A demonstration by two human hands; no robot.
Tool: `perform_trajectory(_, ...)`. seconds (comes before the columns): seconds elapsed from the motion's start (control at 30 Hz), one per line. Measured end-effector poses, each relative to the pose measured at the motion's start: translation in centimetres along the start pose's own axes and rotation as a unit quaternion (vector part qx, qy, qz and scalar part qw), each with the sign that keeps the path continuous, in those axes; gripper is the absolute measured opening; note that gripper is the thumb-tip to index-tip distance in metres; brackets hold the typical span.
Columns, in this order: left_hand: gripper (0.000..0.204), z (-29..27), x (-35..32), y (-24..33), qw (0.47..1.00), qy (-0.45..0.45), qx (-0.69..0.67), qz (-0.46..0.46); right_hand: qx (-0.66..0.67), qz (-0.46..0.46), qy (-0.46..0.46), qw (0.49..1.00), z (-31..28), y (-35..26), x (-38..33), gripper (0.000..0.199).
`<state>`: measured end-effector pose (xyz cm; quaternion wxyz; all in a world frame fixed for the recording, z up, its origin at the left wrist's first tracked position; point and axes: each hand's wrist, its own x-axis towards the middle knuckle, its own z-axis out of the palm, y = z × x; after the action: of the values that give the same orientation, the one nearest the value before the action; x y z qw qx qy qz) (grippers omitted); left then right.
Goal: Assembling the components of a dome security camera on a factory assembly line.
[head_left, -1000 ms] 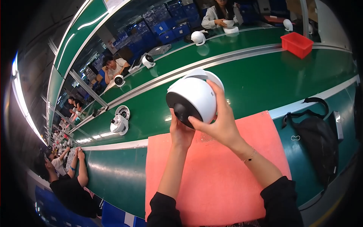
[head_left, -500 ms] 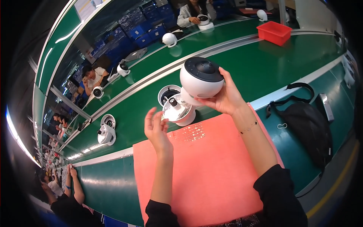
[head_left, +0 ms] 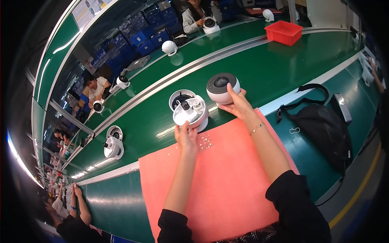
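In my right hand (head_left: pixel 240 104) is a round white camera (head_left: pixel 223 87) with a dark grey face and black lens. My thumb lies on its face and my fingers pass under its lower edge, just above the green belt. My left hand (head_left: pixel 186 138) grips the near rim of an opened white camera housing (head_left: pixel 187 117), which stands on the belt and shows a white inside with a black part. Behind that housing leans a round cover (head_left: pixel 180 98) with a black interior. Rows of small shiny pieces (head_left: pixel 204 141) lie on the pink mat (head_left: pixel 227 182).
Another opened housing (head_left: pixel 113 148) stands to the left on the green belt (head_left: pixel 150 133). A red bin (head_left: pixel 283 33) is at the far right. A black bag (head_left: pixel 324 131) and a key ring (head_left: pixel 294 131) lie right of the mat. Co-workers sit across and at left.
The round camera in my right hand has come down toward the belt, right of the opened housing. My left hand has moved up and right and taken hold of the housing's rim.
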<state>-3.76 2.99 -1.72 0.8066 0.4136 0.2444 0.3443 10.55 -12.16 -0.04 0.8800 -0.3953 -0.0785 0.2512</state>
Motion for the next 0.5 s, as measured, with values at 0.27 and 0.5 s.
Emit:
perform_trajectory(0.27,0.048,-2.9,-3.9,9.5,0.984,0.028,0.167,0.059,-0.083,0.016,0.045,0.995,-1.1,-0.9,0.4,0.091)
perform_trajectory(0.5,0.047,-6.7,-10.3,14.9,0.979,-0.026,0.202,0.022,0.01,-0.074,0.041,0.996,-2.6,-0.1,2.6,0.053)
